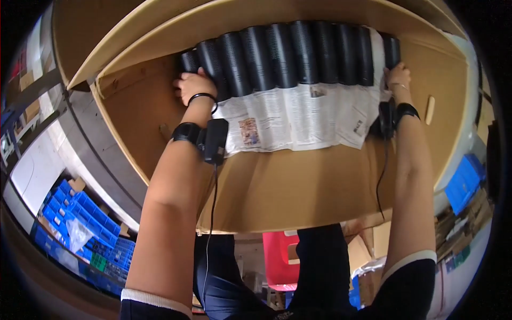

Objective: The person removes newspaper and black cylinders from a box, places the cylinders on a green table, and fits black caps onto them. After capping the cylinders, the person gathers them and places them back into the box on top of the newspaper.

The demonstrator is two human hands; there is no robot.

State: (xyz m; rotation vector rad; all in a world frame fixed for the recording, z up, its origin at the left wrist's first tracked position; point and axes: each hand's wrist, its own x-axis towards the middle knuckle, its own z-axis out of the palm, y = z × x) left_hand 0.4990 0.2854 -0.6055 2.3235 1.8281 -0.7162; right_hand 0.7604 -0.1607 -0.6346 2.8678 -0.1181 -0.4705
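Note:
A row of several black ribbed cylinders (281, 56) stands side by side inside a large cardboard box (298, 186). A printed newspaper sheet (288, 117) lies against their near side, and a strip of it runs up between cylinders near the right end. My left hand (196, 87) is closed around the lower part of the cylinders at the left end, its thumb toward the row. At the opposite end, my right hand (398, 78) grips the base of the last cylinder; part of its fingers is hidden. Both arms reach in over the box's near edge.
The box's tall far wall (341, 8) curves behind the row. Dark wrist devices (215, 141) with cables hang at both wrists. Blue plastic crates (88, 213) sit at lower left, another blue bin (465, 184) at right. A red stool (280, 261) shows below the box.

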